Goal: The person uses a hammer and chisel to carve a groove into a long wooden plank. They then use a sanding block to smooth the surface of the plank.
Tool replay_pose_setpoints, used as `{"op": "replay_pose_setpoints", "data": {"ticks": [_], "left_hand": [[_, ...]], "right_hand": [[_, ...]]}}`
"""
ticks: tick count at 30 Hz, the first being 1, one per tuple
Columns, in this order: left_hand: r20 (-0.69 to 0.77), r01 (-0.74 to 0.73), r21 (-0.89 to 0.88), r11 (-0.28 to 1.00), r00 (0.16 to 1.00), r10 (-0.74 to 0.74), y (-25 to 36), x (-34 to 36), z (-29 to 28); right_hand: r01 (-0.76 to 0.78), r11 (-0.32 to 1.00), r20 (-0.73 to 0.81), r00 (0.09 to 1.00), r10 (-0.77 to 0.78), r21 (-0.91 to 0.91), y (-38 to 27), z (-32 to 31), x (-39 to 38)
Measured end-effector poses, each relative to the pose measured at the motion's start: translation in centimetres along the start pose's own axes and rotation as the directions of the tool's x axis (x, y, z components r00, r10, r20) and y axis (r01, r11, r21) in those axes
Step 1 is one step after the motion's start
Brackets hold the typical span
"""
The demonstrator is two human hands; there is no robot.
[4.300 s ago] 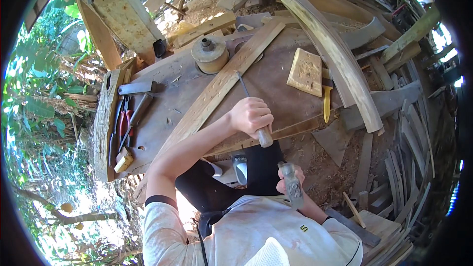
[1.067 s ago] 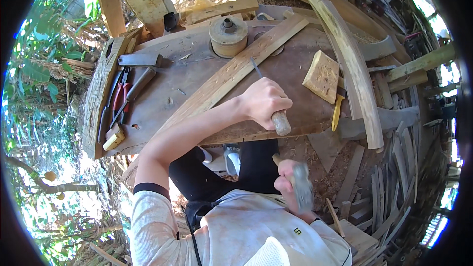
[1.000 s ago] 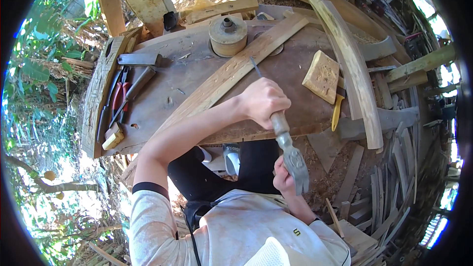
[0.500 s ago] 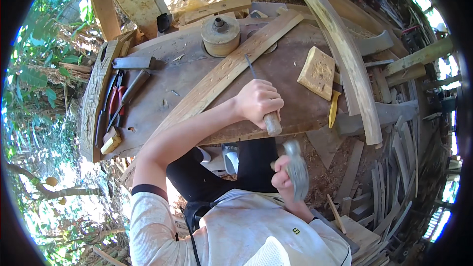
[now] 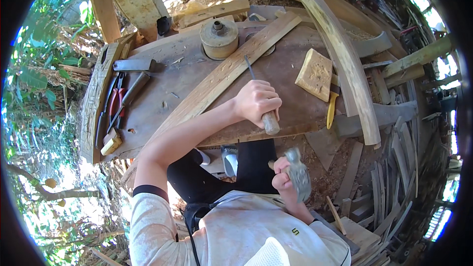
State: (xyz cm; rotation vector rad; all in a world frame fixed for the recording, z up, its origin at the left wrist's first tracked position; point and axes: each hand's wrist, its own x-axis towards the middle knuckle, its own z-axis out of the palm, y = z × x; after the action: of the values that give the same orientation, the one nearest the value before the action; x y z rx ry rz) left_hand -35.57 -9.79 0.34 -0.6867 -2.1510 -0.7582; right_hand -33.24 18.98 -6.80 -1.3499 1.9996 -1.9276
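Left hand [image 5: 258, 101]: grip closed in a fist around a chisel-like tool [image 5: 270, 123]; the butt of its wooden handle projects from the near side of the fist, toward the person; the thin metal shaft leaves the far side and slants up and slightly left; its tip is at the near edge of a long plank [image 5: 221, 80], though whether the two touch cannot be told from this view; the grip itself is well short of the plank, over the near part of the tabletop [image 5: 281, 76]; right hand [image 5: 282, 176]: grip closed around the handle of a hammer [image 5: 299, 178]; the end of the handle projects on the left of the fist, the metal head is on the right, just beside the knuckles; the head is blurred at its edges and stands apart from the tool butt, nearer the person and to the right; the plank lies diagonally across the tabletop, its far end to the right, its near end partly hidden by the left forearm; beyond it, just beside its far edge, stands a round drum [image 5: 219, 42] with a dark stub on top; right of the left hand lie a pale wood block [image 5: 314, 75] and a yellow-handled brush [image 5: 332, 111]; at the far left lie red-handled pliers [image 5: 114, 100]
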Motion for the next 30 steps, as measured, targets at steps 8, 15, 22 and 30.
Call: {"op": "replay_pose_setpoints", "data": {"ticks": [8, 15, 22, 30], "left_hand": [[-0.047, 0.020, -0.042, 0.999, 0.999, -0.022, 1.1, 0.0, -1.4], [-0.260, 0.153, -0.054, 0.987, 0.952, -0.162, 1.7, 1.7, -4.9], [-0.503, 0.359, -0.671, 0.648, 0.421, -0.754, -2.7, 4.9, -10.8], [-0.231, 0.523, -0.184, 0.832, 0.800, -0.554, -0.6, 4.2, -7.6]], "right_hand": [[-0.103, 0.984, -0.031, 0.994, 0.109, 0.143, 0.6, -1.2, -0.3], [-0.333, 0.934, 0.096, 0.942, 0.322, 0.133, 0.8, -1.8, -1.0], [-0.335, 0.930, 0.132, 0.939, 0.317, 0.151, 0.8, -1.3, -0.9], [-0.353, 0.930, 0.154, 0.929, 0.336, 0.101, 1.1, -1.6, -1.4]]}}
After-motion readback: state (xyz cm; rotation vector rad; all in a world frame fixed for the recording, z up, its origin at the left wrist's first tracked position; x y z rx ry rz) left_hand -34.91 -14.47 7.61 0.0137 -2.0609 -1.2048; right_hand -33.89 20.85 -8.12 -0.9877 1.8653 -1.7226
